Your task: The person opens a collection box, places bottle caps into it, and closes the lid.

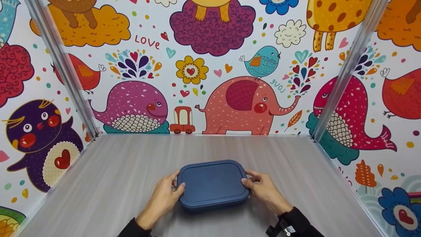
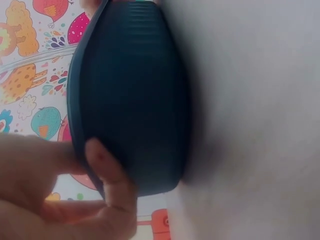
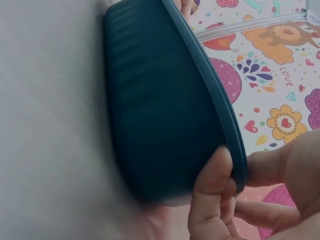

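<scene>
A dark blue rectangular lunch box (image 1: 213, 184) with rounded corners and a fitted lid is near the front of the table, slightly turned. My left hand (image 1: 166, 192) grips its left end, thumb on top of the lid edge and fingers under the rim. At the opposite end my right hand (image 1: 264, 189) holds the rim in the same way. In the left wrist view the box's side wall (image 2: 135, 100) tapers toward its base. Ridges mark part of the wall (image 3: 145, 75) in the right wrist view. The base is close over the table, with a shadow beside it.
The grey wood-grain table (image 1: 131, 154) extends to a printed back wall (image 1: 197, 92) with cartoon animals. Similar side walls stand left and right, with metal posts (image 1: 64, 65) at the corners. A dark strap with a small device (image 1: 284, 227) sits at the right sleeve.
</scene>
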Action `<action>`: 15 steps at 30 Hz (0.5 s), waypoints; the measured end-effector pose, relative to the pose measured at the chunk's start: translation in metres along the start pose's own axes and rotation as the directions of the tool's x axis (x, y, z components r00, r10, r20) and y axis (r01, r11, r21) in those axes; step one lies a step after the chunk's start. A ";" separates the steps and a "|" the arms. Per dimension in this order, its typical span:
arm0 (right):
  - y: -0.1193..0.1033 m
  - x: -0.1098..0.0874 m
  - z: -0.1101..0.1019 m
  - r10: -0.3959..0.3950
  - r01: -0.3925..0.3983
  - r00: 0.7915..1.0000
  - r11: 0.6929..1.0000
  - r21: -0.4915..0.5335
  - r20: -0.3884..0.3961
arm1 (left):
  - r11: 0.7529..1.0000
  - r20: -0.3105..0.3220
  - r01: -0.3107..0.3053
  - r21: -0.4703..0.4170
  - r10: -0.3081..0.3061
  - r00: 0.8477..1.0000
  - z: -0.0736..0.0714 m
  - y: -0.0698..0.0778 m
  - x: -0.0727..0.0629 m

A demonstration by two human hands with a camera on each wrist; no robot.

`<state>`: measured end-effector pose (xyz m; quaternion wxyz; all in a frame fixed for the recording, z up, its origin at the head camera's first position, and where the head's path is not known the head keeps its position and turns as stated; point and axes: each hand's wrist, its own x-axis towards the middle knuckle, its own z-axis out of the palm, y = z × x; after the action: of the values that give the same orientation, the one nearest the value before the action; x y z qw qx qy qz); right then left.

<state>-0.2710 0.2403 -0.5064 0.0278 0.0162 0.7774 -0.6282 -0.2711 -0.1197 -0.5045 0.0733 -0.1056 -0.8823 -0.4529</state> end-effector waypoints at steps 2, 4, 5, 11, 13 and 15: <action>0.001 0.000 -0.001 0.005 -0.006 1.000 1.000 0.009 0.019 | 1.000 0.015 0.008 -0.021 -0.008 1.000 -0.001 -0.001 0.002; 0.001 -0.002 -0.002 0.024 -0.025 0.999 0.999 0.024 0.039 | 0.999 0.031 0.008 -0.041 -0.007 1.000 -0.001 -0.003 0.003; 0.001 -0.003 -0.002 0.039 -0.041 0.998 0.999 0.033 0.050 | 0.999 0.037 0.006 -0.051 -0.004 0.999 -0.001 -0.004 0.004; -0.004 -0.008 -0.002 0.090 -0.092 0.993 0.996 0.014 0.073 | 0.997 0.054 -0.050 -0.066 0.053 0.997 0.000 -0.006 0.010; -0.008 -0.009 -0.001 0.069 -0.064 0.995 0.995 -0.071 0.068 | 0.997 0.045 -0.074 -0.024 0.075 0.996 0.001 -0.005 0.010; -0.013 -0.010 0.000 0.009 0.002 0.999 0.977 -0.215 0.047 | 0.996 0.032 -0.082 0.048 0.080 0.996 0.002 -0.003 0.009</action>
<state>-0.2623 0.2373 -0.4936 0.0489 -0.0004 0.8399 -0.5406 -0.2807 -0.1187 -0.5054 0.0807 -0.1463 -0.8891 -0.4261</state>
